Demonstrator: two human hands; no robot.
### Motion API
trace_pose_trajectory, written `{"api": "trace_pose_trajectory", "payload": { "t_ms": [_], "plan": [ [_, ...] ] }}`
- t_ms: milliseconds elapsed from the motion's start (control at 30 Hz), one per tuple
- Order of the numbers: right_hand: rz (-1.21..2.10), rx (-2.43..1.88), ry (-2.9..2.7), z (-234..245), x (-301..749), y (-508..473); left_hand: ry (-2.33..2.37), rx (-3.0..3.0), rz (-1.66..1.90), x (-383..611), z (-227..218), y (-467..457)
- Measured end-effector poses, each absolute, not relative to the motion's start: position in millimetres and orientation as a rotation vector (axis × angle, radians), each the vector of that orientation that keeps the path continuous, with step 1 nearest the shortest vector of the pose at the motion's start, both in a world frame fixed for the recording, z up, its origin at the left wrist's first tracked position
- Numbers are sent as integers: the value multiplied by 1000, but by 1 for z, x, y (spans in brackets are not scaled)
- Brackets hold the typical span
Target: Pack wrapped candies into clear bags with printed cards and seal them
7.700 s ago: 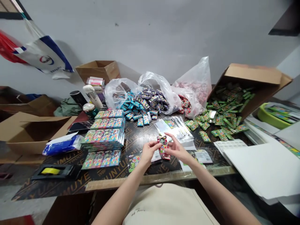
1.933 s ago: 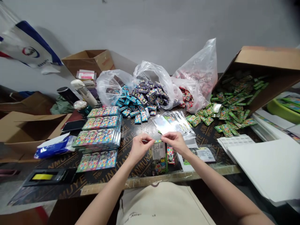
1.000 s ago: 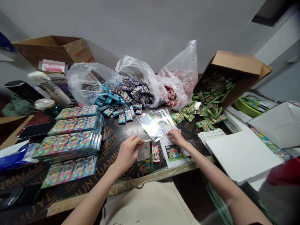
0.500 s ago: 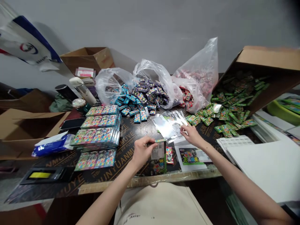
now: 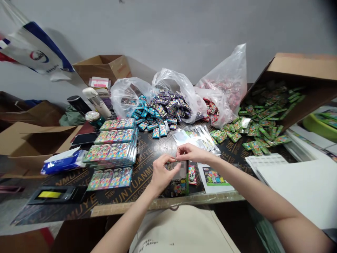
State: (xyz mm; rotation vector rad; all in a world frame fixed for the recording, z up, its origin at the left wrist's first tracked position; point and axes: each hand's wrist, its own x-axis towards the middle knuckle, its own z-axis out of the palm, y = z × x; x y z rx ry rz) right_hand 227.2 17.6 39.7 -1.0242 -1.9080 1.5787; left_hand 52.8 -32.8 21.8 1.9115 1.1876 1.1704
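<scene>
Centrally in the head view, the two bare hands meet over a flat, dark printed pouch with green edging, which stands or lies at the front of the black table with gold lettering, lower middle of the frame. The left hand is at the pouch's upper left, its fingers curled and its thumb reaching across the front; whether it grips the pouch cannot be told. The right hand comes in from the right, thumb and forefinger drawn close together at the pouch's upper edge; what lies between their tips is too small to tell.

Just right of the pouch lies a small red printed packet, partly hidden by it. Farther right is a white sheet with a green and black printed card on it. Above the right hand, near the middle, clear plastic sleeves overlap in a fan.

Left of centre, flat multicoloured packs are stacked in stepped rows. Across the middle, translucent plastic bags open onto heaps of small blue packets, purple-black packets and red packets. At the right, a tilted brown cardboard box spills small green packets onto the table.
</scene>
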Motion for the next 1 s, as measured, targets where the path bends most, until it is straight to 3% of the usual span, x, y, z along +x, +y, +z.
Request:
{"api": "trace_pose_trajectory", "payload": {
  "t_ms": [233, 433, 567, 733, 1000],
  "plan": [
    [1425, -1158, -1685, 26, 224, 12, 1251, 2003, 1142, 55, 14, -30],
    [499, -1891, -1882, -1, 328, 26, 1314, 2341, 837, 18, 13, -11],
    [511, -2067, -1966, -34, 385, 15, 1299, 2769, 452, 14, -1, 1],
    [496, -2078, -2071, -66, 391, 2, 753, 2812, -140, 40, -32, 14],
    [406, -2009, -2125, -70, 386, -1, 525, 2692, -428, 64, -30, 21]
  ]
}}
